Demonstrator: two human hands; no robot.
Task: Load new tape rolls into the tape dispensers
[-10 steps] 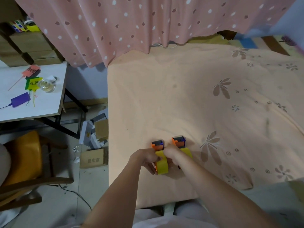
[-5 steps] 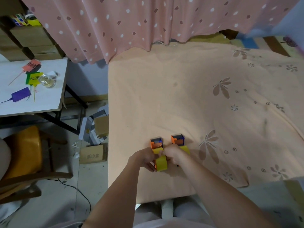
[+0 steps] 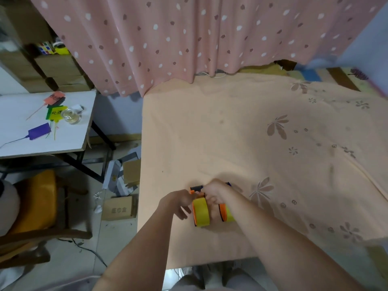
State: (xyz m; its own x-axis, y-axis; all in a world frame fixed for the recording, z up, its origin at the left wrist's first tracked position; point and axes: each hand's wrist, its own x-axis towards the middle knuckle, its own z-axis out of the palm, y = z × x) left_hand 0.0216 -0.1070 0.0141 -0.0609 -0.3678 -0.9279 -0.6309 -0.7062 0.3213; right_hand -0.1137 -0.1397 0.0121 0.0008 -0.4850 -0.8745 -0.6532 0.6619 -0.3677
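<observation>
Head view: two orange tape dispensers sit side by side on the peach bedsheet [image 3: 241, 133], close to its near edge. The left dispenser [image 3: 196, 191] carries a yellow tape roll [image 3: 201, 213] standing on edge at its near end. The right dispenser [image 3: 223, 212] holds a second yellow roll [image 3: 230, 213], largely hidden behind the right forearm.

The left hand [image 3: 178, 203] sits just left of the left dispenser. Its thumb side reaches the orange frame near the top of the roll, while the other fingers hang loosely curled below and hold nothing I can make out. Whether it pinches the frame or only touches it I cannot tell. The right hand [image 3: 214, 192] comes over the two dispensers with its fingers curled down between them, at the far end of the left dispenser. It seems to grip the head of that dispenser, though the contact itself is hidden.

By my judgement these are light plastic parts: the frames stiff, the rolls firm at the rim and smooth on the outer wrap, sticky only where the free end lifts. The soft sheet gives no firm base, so a dispenser would likely tip or slide if pushed from one side. The better hold is across the flat orange side plates, with the other hand taking the roll by its edges.

To the far left stands a white table [image 3: 16, 143], with cardboard boxes [image 3: 119, 207] on the floor.
</observation>
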